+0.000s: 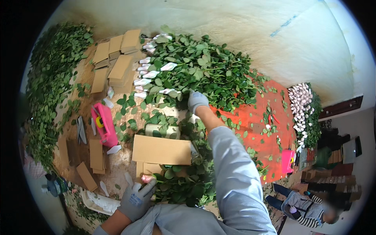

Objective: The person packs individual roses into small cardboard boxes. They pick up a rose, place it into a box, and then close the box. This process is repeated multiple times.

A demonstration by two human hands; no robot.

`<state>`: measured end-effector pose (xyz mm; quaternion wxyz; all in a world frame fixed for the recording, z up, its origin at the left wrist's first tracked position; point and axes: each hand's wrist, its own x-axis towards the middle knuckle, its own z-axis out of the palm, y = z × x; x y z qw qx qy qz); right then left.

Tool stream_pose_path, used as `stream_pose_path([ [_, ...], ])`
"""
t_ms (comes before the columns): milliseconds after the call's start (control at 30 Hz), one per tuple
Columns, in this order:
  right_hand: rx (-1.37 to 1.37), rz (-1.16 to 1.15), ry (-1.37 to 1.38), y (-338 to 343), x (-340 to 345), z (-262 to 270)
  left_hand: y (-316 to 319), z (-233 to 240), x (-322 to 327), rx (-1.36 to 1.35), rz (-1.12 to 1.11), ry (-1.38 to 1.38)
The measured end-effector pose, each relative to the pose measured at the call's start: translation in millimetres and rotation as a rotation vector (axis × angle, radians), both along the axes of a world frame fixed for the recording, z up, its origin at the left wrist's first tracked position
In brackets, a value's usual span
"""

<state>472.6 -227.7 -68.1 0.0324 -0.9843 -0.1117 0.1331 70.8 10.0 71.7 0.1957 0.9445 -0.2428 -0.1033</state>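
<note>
My left hand (137, 201), in a grey glove, is low in the picture beside a pink rose (147, 178); its fingers are at the bloom, and whether they grip it is unclear. Leafy rose stems (182, 186) lie to its right, under the edge of a corrugated cardboard sheet (162, 149). My right hand (198, 100), also gloved, reaches out to the near edge of a large heap of leafy stems (202, 67); its fingertips are partly hidden among leaves. White sleeves (142, 82) cover the blooms at the heap's left side.
Stacked cardboard pieces (120, 70) lie at the upper left. A pink tape dispenser (106, 126) and a white tray (98, 202) are on the left. More stems (55, 79) pile far left. Red pruning shears (273, 118) rest on the red surface (252, 129). Another person (305, 205) stands lower right.
</note>
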Motion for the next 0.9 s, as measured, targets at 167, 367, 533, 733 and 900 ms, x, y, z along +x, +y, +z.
stream_pose_path([
  [167, -0.114, 0.014, 0.006, -3.5, -2.3, -23.0, -2.1, -4.5, -3.2, -0.011, 0.021, 0.056],
  [367, -0.183, 0.159, -0.01, -14.4, -26.2, -13.5, -1.3, -8.7, -2.3, -0.013, -0.001, 0.029],
  [533, -0.256, 0.375, -0.211, -23.7, -70.5, 59.6, -0.9, -0.2, -5.6, 0.015, 0.03, -0.009],
  [733, -0.155, 0.405, -0.41, -73.6, -150.8, 160.9, 3.2, -13.5, -16.3, 0.08, 0.019, -0.066],
  [900, -0.038, 0.451, -0.324, -101.1, -236.0, 194.8, 9.9, -26.5, -22.7, 0.187, -0.051, -0.09],
])
